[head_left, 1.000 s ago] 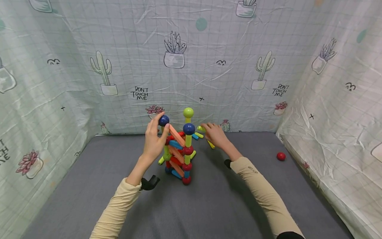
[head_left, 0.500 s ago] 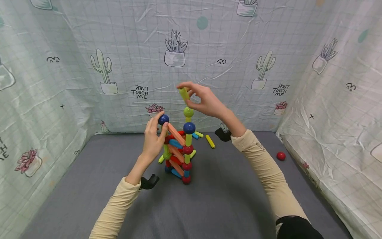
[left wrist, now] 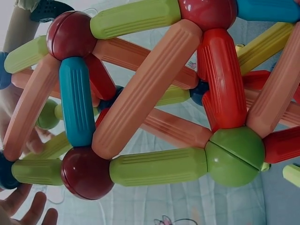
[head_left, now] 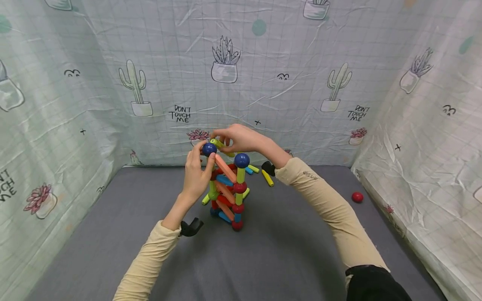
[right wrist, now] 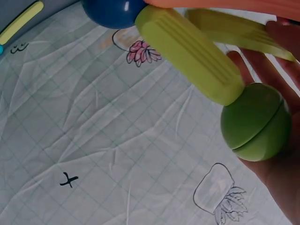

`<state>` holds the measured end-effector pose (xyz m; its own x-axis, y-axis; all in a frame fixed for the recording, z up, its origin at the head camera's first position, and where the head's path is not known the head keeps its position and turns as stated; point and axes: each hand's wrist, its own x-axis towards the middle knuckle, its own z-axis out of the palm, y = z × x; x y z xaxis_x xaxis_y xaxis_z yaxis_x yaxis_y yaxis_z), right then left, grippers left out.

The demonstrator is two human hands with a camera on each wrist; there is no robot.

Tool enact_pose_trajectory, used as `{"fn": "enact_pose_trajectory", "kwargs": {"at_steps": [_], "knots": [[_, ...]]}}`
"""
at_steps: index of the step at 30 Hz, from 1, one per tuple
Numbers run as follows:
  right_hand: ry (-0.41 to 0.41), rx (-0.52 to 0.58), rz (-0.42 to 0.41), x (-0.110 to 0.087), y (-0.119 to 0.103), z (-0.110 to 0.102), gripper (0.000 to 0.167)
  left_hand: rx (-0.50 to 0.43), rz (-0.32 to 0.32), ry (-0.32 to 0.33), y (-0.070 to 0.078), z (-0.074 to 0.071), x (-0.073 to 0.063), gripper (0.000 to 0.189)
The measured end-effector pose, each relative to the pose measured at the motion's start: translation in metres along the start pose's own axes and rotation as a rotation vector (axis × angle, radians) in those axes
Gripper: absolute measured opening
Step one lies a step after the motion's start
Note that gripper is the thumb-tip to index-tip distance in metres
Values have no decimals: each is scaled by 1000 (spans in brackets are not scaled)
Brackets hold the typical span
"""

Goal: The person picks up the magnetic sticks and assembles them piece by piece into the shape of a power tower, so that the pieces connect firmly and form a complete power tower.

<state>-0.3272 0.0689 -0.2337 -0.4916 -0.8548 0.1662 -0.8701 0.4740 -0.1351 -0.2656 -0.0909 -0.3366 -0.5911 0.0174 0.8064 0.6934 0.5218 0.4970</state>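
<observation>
A tower of coloured magnetic sticks and balls stands on the grey table, its green ball (left wrist: 235, 156) and red ball (left wrist: 87, 173) large in the left wrist view. With thumb and fingers, my left hand (head_left: 195, 173) grips the blue ball (head_left: 209, 149) at the tower's top left. My right hand (head_left: 244, 138) reaches over the tower and pinches a light green magnetic stick (head_left: 216, 143), whose near end is right at that blue ball. In the right wrist view the pinched stick passes behind a post topped by a green ball (right wrist: 257, 123); my right hand hides this ball in the head view.
A loose red ball (head_left: 357, 197) lies at the right of the table. Behind the tower are a yellow stick (head_left: 267, 178), a blue stick (head_left: 249, 170) and a green stick (head_left: 254, 169). A printed curtain (head_left: 286, 104) encloses the back and sides.
My right hand has carried the light green stick from right of the tower, up over its top, then down and left to the blue ball. My left hand keeps its grip there.
</observation>
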Motion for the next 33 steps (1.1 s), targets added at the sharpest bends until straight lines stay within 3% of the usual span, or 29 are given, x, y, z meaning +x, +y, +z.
{"fn": "enact_pose_trajectory", "kwargs": {"at_steps": [5,11,23,33], "knots": [[-79,-69,30,2,3,3,36,3,3,15,0,2,-1,39],[-100,-132,31,3,4,4,37,6,10,27,1,3,0,39],[-96,-77,-6,0,6,0,38,75,-47,18,7,0,5,38],[-84,-49,-28,-4,10,-1,40,55,-118,-43,9,-5,11,41]]}}
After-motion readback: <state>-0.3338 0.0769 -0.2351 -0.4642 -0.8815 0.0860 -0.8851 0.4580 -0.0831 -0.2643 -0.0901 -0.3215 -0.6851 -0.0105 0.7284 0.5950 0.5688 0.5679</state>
